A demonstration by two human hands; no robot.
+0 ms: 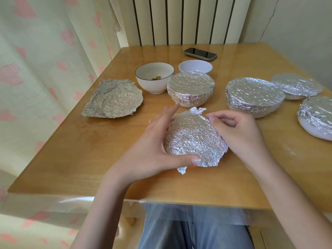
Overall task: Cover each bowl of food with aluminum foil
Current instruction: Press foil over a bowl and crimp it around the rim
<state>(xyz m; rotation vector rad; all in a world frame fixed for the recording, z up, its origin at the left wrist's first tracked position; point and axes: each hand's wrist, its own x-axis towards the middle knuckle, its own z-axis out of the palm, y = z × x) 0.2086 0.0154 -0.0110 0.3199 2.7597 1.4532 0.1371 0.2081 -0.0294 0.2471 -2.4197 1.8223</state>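
Both hands are on the nearest bowl (194,139), which sits at the front middle of the wooden table (75,151) and is hidden under a crinkled sheet of aluminum foil (190,142). The left hand (154,151) cups the bowl's left side, thumb curled along the near edge and pressing the foil down at the front, while the index finger sticks out straight toward the back. The right hand (239,133) is on the right side, its fingers curled in against the foil at the rim; whether they pinch the foil or only press it, hard to say from here. A little twist of foil stands up at the far edge, and a loose corner pokes out at the near edge under the left thumb. Just behind sits a wrapped bowl (190,88), foil tight over the top. To its right, three more covered dishes: a wide one (255,96), another behind it (296,88), and one at the right edge (316,117). Further back, two bowls are uncovered: a white bowl with a dark rim (154,78) holding a bit of food, and a plain white bowl (195,67). A spare sheet of foil (113,99), already creased, lies flat at the left. A phone (199,54) rests at the far edge.
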